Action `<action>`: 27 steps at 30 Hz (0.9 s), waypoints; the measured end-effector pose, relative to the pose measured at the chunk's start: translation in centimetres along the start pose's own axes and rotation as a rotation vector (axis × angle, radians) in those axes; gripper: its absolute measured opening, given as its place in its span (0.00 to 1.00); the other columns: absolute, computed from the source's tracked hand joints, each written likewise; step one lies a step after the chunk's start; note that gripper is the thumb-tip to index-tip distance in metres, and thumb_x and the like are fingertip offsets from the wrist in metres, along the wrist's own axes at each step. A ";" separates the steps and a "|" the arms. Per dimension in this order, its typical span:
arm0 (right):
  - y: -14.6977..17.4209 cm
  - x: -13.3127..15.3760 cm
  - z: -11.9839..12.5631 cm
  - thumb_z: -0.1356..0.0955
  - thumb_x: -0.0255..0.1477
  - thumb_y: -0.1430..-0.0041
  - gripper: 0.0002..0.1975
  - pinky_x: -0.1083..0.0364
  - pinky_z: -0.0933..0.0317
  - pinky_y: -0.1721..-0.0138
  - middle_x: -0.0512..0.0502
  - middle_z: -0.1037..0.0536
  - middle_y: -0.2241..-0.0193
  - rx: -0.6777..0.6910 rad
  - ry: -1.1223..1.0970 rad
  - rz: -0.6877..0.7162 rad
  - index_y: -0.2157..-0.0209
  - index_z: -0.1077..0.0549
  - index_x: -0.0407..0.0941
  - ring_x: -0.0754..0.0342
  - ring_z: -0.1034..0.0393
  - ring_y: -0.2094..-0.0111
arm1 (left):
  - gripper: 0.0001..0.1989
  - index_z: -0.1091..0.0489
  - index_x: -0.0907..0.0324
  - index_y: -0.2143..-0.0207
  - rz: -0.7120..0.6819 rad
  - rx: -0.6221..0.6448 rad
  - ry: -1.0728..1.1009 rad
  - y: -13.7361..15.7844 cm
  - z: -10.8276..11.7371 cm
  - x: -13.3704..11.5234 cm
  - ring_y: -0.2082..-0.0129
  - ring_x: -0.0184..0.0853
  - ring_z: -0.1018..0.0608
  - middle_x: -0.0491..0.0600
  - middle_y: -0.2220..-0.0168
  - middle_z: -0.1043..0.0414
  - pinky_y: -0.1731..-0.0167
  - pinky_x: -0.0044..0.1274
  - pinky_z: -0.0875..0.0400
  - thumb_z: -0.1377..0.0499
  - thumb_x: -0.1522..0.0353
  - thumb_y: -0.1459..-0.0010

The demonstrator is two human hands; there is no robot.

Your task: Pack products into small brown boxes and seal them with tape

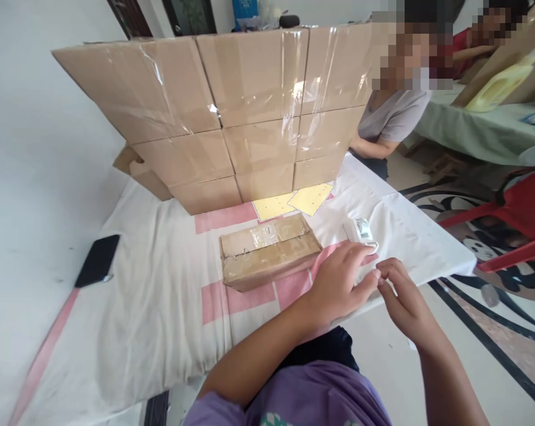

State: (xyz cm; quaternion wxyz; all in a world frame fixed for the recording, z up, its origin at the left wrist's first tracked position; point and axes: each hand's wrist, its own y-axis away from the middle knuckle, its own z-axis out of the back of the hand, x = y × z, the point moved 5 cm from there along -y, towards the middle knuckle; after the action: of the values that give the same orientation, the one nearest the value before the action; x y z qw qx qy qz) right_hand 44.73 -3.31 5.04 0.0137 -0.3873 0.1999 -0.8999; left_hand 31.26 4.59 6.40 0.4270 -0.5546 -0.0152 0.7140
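My left hand (340,281) is above the table's near edge, its thumb and fingers apart. Its fingertips come close to a small white object (362,229) with a greenish print, and whether they touch it I cannot tell. My right hand (402,293) meets the left thumb tip with its own thumb and fingers pinched together. Anything between those fingertips is too small to make out. To the left of my hands lies a closed cardboard box (269,251) with clear tape across its top.
A taped cardboard wall (258,106) stands across the table (147,307). Yellow sheets (274,207) lie at its foot. A black phone (97,260) rests at far left. One person (394,118) sits beyond the wall; another is farther right. A red chair (515,207) stands at right.
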 end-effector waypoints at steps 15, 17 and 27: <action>-4.7 10.0 -9.4 0.32 0.33 0.33 0.17 0.37 0.40 0.36 0.38 0.27 0.43 0.174 0.027 0.494 0.44 0.29 0.48 0.40 0.38 0.37 | 0.14 0.23 0.56 0.54 0.024 -0.227 -0.487 13.1 16.5 -2.7 0.61 0.32 0.18 0.48 0.61 0.17 0.57 0.24 0.25 0.40 0.80 0.36; -6.7 10.2 -9.0 0.33 0.32 0.32 0.22 0.32 0.51 0.31 0.37 0.29 0.39 0.040 0.147 0.527 0.39 0.32 0.45 0.37 0.43 0.32 | 0.12 0.22 0.55 0.56 0.082 -0.237 -0.589 12.5 19.4 -3.1 0.60 0.31 0.18 0.47 0.60 0.17 0.56 0.23 0.26 0.40 0.78 0.36; -10.1 8.5 -11.7 0.37 0.39 0.28 0.24 0.35 0.42 0.33 0.43 0.28 0.37 0.211 0.322 0.640 0.38 0.29 0.41 0.38 0.39 0.33 | 0.09 0.19 0.52 0.63 0.660 0.233 -0.428 4.9 25.1 1.7 0.63 0.32 0.20 0.42 0.63 0.17 0.62 0.21 0.31 0.41 0.66 0.34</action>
State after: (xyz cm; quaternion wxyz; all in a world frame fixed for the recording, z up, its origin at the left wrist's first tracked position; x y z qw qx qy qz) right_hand 31.90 8.58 7.41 0.3025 -0.1554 0.2164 -0.9152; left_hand 8.16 13.89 12.27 0.2221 -0.3165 0.1562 0.9089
